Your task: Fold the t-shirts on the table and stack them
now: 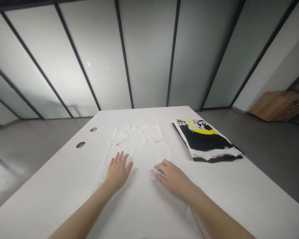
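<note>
White T-shirt [137, 149]: 1, flat | left hand [118, 171]: spread on it | right hand [173, 177]: fingers together on it | black-yellow folded stack [204, 141]: 1

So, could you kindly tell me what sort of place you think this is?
Probably an office or studio: a white table with cable holes, and frosted glass partitions in dark frames.

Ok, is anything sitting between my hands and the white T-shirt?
Nothing visible is: your left hand and right hand both rest directly on the white T-shirt. The folded black and yellow garment lies off to the right, beside the shirt.
</note>
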{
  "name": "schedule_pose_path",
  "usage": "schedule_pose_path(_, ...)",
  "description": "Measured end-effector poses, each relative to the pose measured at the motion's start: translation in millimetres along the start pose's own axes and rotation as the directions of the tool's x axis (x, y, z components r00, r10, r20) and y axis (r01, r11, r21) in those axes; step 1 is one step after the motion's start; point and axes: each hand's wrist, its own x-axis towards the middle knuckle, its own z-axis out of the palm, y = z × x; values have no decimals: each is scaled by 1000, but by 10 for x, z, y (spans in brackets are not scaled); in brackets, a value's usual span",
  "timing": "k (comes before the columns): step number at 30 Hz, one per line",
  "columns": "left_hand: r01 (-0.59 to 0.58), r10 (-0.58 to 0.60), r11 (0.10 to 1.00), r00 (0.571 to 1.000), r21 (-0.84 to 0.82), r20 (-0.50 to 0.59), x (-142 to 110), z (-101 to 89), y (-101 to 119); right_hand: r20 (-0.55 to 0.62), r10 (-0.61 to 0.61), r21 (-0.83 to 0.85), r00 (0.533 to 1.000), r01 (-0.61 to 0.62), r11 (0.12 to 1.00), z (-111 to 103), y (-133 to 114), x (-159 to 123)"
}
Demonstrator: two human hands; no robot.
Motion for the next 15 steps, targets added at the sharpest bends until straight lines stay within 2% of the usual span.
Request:
schedule_pose_path(3,46,-46,999,999,7,12,15,-8,-47,24,23,-22,999,-22,1000,74,-4,10)
schedule_pose_path(6,70,-74,996,994,53,85,18,11,-55,158,115,-62,981,-106,992,112,17,1)
schedule_pose_path(9,72,-90,991,983,111,159,5,-9,-35,249,137,-87,959,-119,989,90,34,-12)
schedule_pose_path(12,90,-123,981,972,170,198,34,-78,2,222,130,-81,966,-114,990,60,41,-6)
schedule_pose_path(15,81,-106,982,984,173,142,159,-144,53,112,135,-73,985,-127,989,79,60,26)
